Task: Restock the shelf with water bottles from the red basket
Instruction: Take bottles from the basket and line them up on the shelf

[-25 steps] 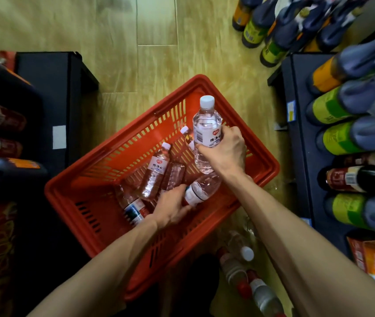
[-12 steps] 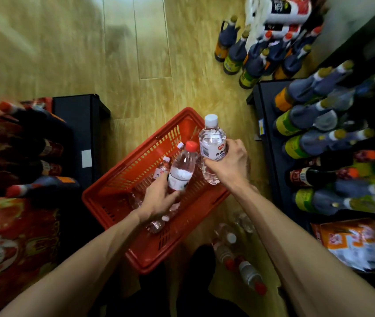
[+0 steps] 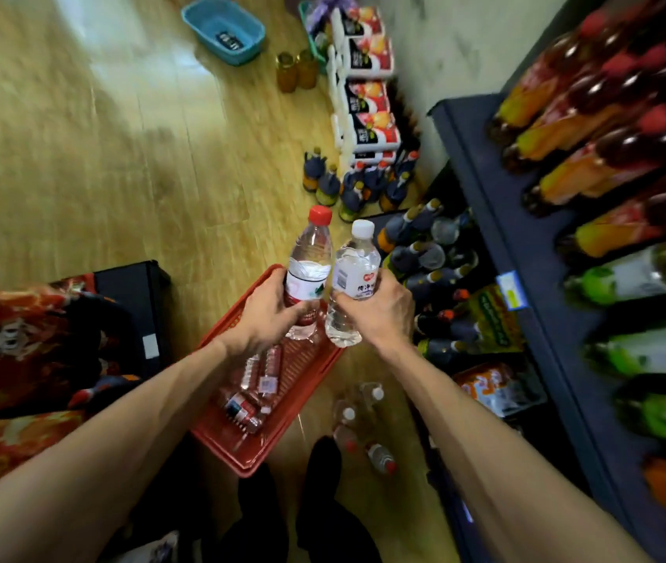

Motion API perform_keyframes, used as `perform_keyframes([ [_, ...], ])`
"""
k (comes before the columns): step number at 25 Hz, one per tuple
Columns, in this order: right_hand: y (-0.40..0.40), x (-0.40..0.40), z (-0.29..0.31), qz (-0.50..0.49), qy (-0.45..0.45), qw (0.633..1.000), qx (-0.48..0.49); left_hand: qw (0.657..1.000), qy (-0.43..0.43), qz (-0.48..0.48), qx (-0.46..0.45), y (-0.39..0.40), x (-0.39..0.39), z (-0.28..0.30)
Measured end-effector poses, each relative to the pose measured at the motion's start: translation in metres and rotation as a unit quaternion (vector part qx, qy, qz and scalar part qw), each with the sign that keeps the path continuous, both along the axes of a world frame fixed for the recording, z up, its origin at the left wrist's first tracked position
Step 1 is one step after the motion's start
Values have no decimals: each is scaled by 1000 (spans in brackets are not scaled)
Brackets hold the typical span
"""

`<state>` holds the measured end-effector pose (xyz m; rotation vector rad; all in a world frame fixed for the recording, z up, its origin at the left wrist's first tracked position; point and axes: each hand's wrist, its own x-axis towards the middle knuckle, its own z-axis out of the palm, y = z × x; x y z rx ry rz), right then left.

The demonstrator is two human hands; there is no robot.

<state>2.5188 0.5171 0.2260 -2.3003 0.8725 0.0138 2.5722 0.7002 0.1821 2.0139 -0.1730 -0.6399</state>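
My left hand (image 3: 266, 314) grips a clear water bottle with a red cap (image 3: 307, 262), held upright above the red basket (image 3: 302, 384). My right hand (image 3: 380, 312) grips a second clear water bottle with a white cap (image 3: 353, 274), upright and right beside the first. Both bottles hover over the basket's far end. Several water bottles (image 3: 256, 384) still lie flat inside the basket on the wooden floor. The dark blue shelf (image 3: 497, 221) stands to the right, filled with coloured drink bottles.
A few water bottles (image 3: 363, 424) lie on the floor just right of the basket, near my feet. Dark bottles (image 3: 355, 184) and stacked juice cartons (image 3: 367, 87) stand on the floor ahead. A blue tub (image 3: 223, 28) sits far off. A dark rack (image 3: 132, 302) with red packs stands left.
Both hands have risen out of the basket, each with a bottle. My left hand picked up the red-capped bottle. The view has swung up and toward the shelf on the right.
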Motion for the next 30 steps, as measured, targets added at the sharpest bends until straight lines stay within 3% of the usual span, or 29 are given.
perform_keyframes([
  [8,-60,-8,182,-99,-96,990,-26,993,3,-13,-120,-64,33,195],
  [13,-86,-19,279,-140,-158,977,-41,985,-60,-47,-155,-104,55,304],
  [17,-109,-29,358,-184,-210,958,-62,966,-164,-112,-168,-136,64,395],
  [22,-126,-58,443,-197,-261,940,-92,944,-226,-154,-185,-171,56,480],
  [30,-149,-147,540,-253,-324,900,-147,910,-269,-190,-253,-248,-25,576],
])
